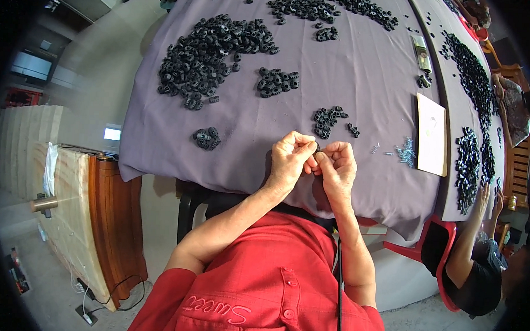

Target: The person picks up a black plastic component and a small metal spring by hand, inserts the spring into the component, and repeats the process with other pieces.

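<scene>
My left hand (288,160) and my right hand (337,168) meet over the near edge of the cloth-covered table. Between their fingertips they pinch a small black plastic piece (317,148), which looks like a cord lock; the fingers cover most of it. Just beyond lies a small cluster of black plastic pieces (326,121), with a few loose ones (353,130) beside it. Several small light-blue springs (405,152) are scattered right of my right hand. Another little group of black pieces (207,138) sits to the left of my left hand.
A large black heap (216,53) and a smaller one (278,82) lie on the purple-grey cloth (230,170). A pale flat board (432,135) rests near the right edge. At the adjoining table, another person's hands (484,196) are by more black pieces (468,172). A wooden cabinet (114,218) stands left.
</scene>
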A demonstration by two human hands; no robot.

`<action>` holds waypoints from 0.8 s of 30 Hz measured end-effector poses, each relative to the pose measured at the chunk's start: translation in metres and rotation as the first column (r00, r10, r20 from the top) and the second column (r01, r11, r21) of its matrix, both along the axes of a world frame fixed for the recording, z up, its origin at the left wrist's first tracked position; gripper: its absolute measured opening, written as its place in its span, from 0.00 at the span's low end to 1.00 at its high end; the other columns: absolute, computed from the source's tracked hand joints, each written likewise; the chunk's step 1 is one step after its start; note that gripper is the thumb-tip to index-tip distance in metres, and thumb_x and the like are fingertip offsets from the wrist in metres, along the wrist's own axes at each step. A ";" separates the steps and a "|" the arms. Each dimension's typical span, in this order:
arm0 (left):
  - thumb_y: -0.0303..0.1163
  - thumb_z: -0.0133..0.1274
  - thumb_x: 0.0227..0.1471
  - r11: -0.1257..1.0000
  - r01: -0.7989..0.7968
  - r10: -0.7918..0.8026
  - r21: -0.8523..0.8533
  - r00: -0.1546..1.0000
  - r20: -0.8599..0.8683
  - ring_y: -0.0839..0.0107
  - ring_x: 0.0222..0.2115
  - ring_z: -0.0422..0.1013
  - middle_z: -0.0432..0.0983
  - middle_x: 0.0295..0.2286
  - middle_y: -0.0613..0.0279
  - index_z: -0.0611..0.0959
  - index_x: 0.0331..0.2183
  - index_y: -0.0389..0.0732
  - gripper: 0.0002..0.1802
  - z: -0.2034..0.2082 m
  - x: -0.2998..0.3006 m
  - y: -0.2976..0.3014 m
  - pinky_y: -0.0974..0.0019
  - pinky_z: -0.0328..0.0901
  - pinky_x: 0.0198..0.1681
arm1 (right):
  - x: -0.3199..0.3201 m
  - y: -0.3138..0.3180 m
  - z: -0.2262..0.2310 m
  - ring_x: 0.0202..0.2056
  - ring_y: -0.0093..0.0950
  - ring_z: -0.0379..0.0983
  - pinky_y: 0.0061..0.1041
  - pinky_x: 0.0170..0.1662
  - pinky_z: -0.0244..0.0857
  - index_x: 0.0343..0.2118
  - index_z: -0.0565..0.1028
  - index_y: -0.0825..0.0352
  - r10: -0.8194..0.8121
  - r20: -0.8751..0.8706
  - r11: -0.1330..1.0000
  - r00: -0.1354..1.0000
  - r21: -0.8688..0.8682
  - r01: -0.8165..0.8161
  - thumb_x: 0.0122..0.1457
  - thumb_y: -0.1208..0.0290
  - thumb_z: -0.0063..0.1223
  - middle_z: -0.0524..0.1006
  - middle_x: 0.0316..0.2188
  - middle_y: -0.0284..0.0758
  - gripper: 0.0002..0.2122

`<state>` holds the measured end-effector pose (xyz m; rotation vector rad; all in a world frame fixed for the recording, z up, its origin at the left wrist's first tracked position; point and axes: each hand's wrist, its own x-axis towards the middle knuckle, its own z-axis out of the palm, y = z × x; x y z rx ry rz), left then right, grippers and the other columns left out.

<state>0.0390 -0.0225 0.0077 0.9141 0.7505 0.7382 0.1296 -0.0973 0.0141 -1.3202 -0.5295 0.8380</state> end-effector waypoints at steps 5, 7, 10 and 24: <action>0.26 0.52 0.53 0.998 0.023 -0.022 -0.056 0.999 0.025 0.79 0.13 0.68 0.73 0.16 0.63 0.75 0.30 0.36 0.04 0.004 -0.003 0.002 0.78 0.61 0.15 | 0.002 0.000 0.003 0.21 0.15 0.68 0.13 0.23 0.62 0.34 0.64 0.69 0.022 -0.069 1.000 0.997 0.006 -0.022 0.56 0.83 0.50 0.72 0.22 0.31 0.07; 0.26 0.52 0.53 0.997 0.024 -0.022 -0.074 0.999 0.028 0.78 0.13 0.68 0.73 0.16 0.63 0.75 0.29 0.36 0.04 0.003 -0.003 0.004 0.78 0.61 0.15 | 0.002 0.000 0.004 0.21 0.15 0.68 0.13 0.23 0.63 0.34 0.64 0.69 0.033 -0.016 0.999 0.999 -0.028 -0.034 0.56 0.83 0.50 0.72 0.23 0.31 0.07; 0.25 0.52 0.53 0.993 0.013 -0.007 -0.120 0.999 0.052 0.78 0.12 0.67 0.73 0.15 0.63 0.75 0.29 0.37 0.04 0.001 -0.003 0.004 0.77 0.61 0.15 | 0.001 0.000 0.005 0.21 0.16 0.69 0.13 0.23 0.64 0.35 0.64 0.69 0.054 0.051 0.997 0.997 -0.060 -0.051 0.56 0.82 0.51 0.72 0.24 0.32 0.07; 0.27 0.53 0.53 0.976 -0.111 0.121 -0.189 0.992 0.046 0.79 0.13 0.66 0.71 0.18 0.64 0.75 0.30 0.36 0.05 0.001 0.003 0.002 0.77 0.61 0.16 | 0.000 0.003 0.002 0.21 0.14 0.68 0.14 0.23 0.64 0.34 0.66 0.70 0.063 0.129 0.994 0.990 -0.093 -0.051 0.57 0.82 0.50 0.73 0.21 0.30 0.05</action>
